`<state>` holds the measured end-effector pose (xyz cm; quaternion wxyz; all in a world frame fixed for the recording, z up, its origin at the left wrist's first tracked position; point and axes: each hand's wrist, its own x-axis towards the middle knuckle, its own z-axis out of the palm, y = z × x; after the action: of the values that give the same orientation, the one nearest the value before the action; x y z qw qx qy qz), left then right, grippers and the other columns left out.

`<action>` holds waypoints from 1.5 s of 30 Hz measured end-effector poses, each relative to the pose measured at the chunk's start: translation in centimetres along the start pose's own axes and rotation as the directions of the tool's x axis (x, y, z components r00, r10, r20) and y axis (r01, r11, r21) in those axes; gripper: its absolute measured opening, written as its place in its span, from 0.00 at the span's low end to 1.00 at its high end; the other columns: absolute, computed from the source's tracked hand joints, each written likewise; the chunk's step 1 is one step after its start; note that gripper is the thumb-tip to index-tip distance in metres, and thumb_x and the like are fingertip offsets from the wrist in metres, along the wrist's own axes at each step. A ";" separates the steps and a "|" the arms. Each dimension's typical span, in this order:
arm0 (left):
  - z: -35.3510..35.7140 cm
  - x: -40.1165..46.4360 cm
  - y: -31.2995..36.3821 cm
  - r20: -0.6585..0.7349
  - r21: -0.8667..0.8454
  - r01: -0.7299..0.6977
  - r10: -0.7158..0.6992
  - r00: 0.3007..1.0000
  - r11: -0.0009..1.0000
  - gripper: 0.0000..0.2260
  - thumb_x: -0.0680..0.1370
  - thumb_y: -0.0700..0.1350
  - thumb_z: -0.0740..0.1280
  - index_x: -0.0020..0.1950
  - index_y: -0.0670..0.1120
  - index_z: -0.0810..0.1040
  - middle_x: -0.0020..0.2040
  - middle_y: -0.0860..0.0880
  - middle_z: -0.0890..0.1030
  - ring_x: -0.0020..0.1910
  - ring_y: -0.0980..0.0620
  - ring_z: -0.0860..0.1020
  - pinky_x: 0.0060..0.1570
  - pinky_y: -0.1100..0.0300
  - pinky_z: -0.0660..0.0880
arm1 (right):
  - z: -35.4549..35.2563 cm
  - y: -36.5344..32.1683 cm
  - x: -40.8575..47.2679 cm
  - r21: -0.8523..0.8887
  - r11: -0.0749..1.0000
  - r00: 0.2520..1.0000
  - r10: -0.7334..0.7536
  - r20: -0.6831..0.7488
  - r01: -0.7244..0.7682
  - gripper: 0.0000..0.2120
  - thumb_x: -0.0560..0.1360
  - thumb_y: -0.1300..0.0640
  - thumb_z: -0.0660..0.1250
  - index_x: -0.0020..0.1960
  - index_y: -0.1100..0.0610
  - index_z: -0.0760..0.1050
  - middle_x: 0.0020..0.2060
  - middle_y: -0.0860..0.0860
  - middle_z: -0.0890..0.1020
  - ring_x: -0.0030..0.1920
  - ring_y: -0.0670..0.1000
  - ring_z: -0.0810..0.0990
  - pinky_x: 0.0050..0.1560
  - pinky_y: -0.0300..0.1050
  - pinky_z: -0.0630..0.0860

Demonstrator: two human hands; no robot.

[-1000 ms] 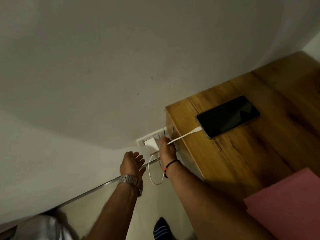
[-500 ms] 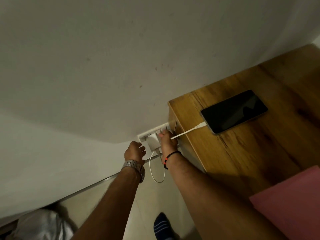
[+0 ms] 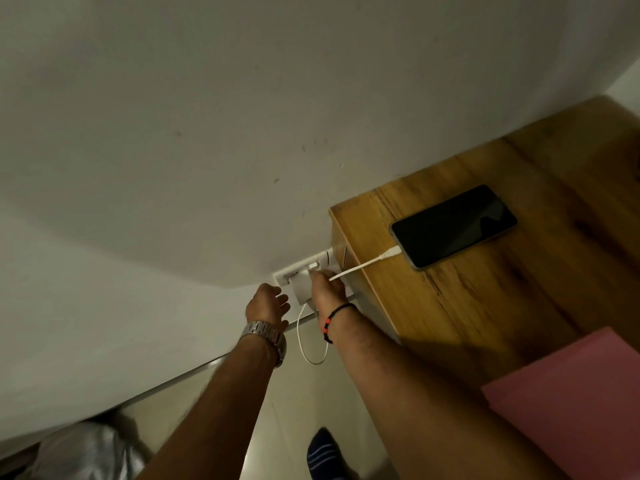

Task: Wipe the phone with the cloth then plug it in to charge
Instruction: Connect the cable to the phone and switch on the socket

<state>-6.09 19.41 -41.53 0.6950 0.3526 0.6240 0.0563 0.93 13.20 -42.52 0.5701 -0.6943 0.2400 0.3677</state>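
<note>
A black phone (image 3: 453, 225) lies screen up on the wooden table (image 3: 485, 306). A white cable (image 3: 360, 266) is plugged into its near end and runs off the table's left edge down to a white charger adapter (image 3: 300, 285) at the wall socket (image 3: 294, 268). My right hand (image 3: 327, 291) is on the adapter's right side with its fingertips at the socket, and it hides part of the adapter. Just left of the adapter is my left hand (image 3: 266, 304), fingers curled and holding nothing. A pink cloth (image 3: 571, 403) lies on the table's near right corner.
The socket sits low on the white wall (image 3: 207, 133), tight against the table's side. Slack cable loops down between my wrists. My foot in a striped sock (image 3: 323, 455) stands on the tiled floor, with a grey bundle (image 3: 86, 452) at the bottom left.
My left hand has moved up towards the adapter and its fingers have curled in. My right hand has stayed at the adapter. The phone has not moved on the table.
</note>
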 end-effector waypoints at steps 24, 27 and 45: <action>3.3 -21.0 2.3 0.352 0.433 -0.724 0.639 0.684 0.537 0.05 0.77 0.41 0.72 0.52 0.46 0.85 0.48 0.48 0.86 0.46 0.50 0.83 0.44 0.61 0.78 | -21.7 -8.3 -19.1 -0.022 0.965 0.949 -0.254 0.185 0.262 0.12 0.81 0.67 0.62 0.62 0.62 0.78 0.50 0.58 0.80 0.43 0.50 0.78 0.41 0.39 0.74; 5.6 -20.6 2.4 0.447 0.550 -0.766 0.658 0.606 0.332 0.14 0.75 0.40 0.74 0.61 0.44 0.83 0.55 0.45 0.85 0.53 0.46 0.83 0.54 0.57 0.77 | -25.0 -10.5 -16.3 -0.030 0.947 0.947 -0.320 0.001 0.320 0.14 0.80 0.70 0.58 0.59 0.62 0.79 0.46 0.57 0.81 0.40 0.50 0.77 0.37 0.40 0.71; 9.1 -16.1 3.0 0.570 0.755 -0.638 0.633 0.524 -0.152 0.10 0.77 0.51 0.68 0.57 0.51 0.83 0.52 0.47 0.81 0.52 0.43 0.80 0.53 0.49 0.79 | -28.8 -15.7 -6.2 -0.333 0.879 0.918 -0.387 -0.082 0.341 0.19 0.79 0.64 0.60 0.68 0.57 0.76 0.64 0.56 0.80 0.63 0.56 0.79 0.65 0.57 0.78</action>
<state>-0.16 9.50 -26.76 0.2218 0.9382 0.2655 0.0122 15.78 -11.56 -25.69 0.4928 -0.8335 0.0850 0.2350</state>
